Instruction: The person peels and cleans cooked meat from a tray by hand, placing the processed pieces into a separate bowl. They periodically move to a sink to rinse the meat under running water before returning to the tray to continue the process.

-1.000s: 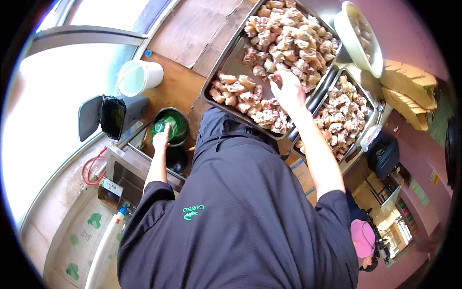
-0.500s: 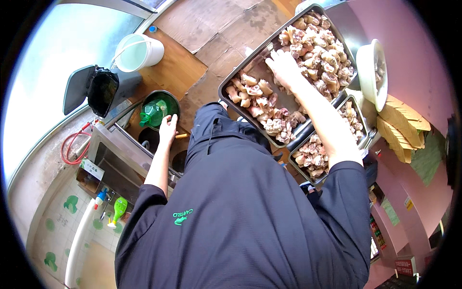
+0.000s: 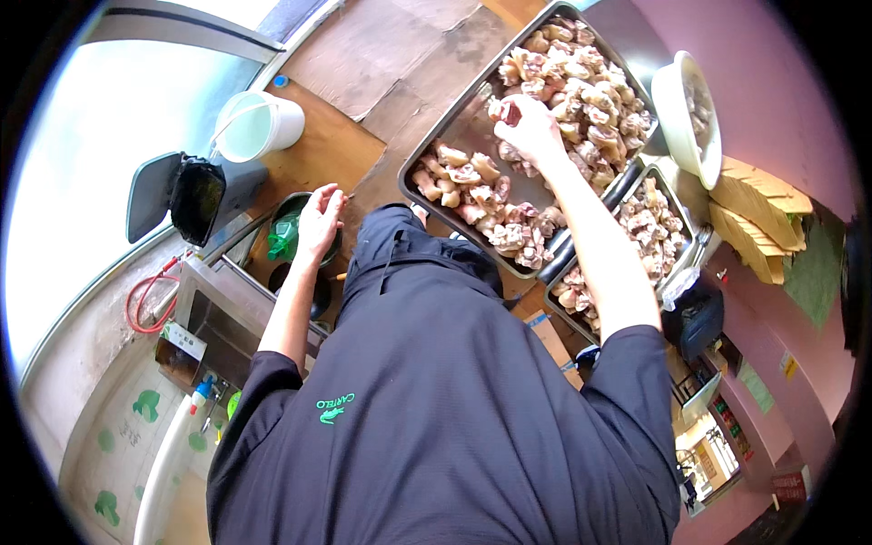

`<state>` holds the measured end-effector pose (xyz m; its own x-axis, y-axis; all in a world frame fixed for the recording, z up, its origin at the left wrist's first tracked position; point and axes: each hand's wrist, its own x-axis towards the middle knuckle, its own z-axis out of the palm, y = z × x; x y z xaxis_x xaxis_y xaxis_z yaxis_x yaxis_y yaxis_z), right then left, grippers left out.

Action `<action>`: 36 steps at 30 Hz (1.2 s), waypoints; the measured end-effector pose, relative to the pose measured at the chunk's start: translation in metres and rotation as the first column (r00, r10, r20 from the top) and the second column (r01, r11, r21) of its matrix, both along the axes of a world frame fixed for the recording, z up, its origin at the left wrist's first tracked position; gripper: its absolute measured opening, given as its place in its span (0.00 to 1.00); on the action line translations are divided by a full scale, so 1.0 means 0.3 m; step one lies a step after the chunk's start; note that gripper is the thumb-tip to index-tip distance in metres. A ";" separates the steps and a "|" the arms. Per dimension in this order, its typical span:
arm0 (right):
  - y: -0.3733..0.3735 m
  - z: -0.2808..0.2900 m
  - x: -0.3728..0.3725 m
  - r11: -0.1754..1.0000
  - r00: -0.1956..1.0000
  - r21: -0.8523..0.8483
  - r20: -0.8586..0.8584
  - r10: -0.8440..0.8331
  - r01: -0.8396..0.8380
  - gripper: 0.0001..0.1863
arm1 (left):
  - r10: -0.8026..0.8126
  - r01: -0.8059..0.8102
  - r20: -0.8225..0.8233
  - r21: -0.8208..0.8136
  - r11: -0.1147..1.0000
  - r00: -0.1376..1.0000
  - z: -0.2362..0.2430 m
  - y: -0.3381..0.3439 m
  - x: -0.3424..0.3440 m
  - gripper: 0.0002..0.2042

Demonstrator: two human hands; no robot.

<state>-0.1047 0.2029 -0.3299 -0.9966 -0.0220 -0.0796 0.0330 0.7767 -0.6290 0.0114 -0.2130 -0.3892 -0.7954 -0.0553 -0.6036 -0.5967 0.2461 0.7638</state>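
A large metal tray at the upper right holds knobby, pale pieces of bone-in meat in two heaps. The bigger meat heap lies at the far right; the smaller heap is nearer me. My right hand is over the tray between them, thumb and fingers curled around a reddish piece of bone-in meat. Off to the left, my left hand hangs in the air, fingers loosely bent and nothing in it. Below it stands a dark round pot with a green plastic bottle, partly hidden.
Smaller trays of meat stand right of the large one, beside a white basin. To the left are a white bucket, an open lidded bin and a metal cabinet. Cardboard covers the floor ahead.
My right hand has gone from stretched fingers in the tray to curled around a meat piece. My left hand has risen away from the pot. The whole view has shifted slightly.
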 end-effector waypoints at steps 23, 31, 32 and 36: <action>0.256 0.436 0.698 -0.038 0.952 -0.974 0.226 -0.205 0.223 0.23 | -0.599 0.709 -0.378 0.371 0.600 0.706 0.705 0.951 -0.091 0.12; 0.266 0.436 0.734 0.009 0.954 -0.970 0.239 -0.184 0.245 0.28 | -0.570 0.686 -0.381 0.422 0.593 0.728 0.701 0.961 -0.049 0.15; 0.265 0.443 0.730 0.015 0.954 -0.970 0.234 -0.185 0.241 0.28 | -0.562 0.676 -0.377 0.424 0.602 0.737 0.705 0.960 -0.045 0.14; 0.264 0.466 0.709 0.069 0.964 -0.970 0.220 -0.150 0.232 0.28 | -0.530 0.646 -0.370 0.414 0.642 0.763 0.724 0.962 -0.036 0.12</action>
<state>0.1079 0.2821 -0.1901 -0.9761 0.0699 -0.2060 0.1300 -0.5719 -0.8100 0.0007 0.0755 -0.1719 -0.6538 0.7205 -0.2311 -0.2827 0.0506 0.9579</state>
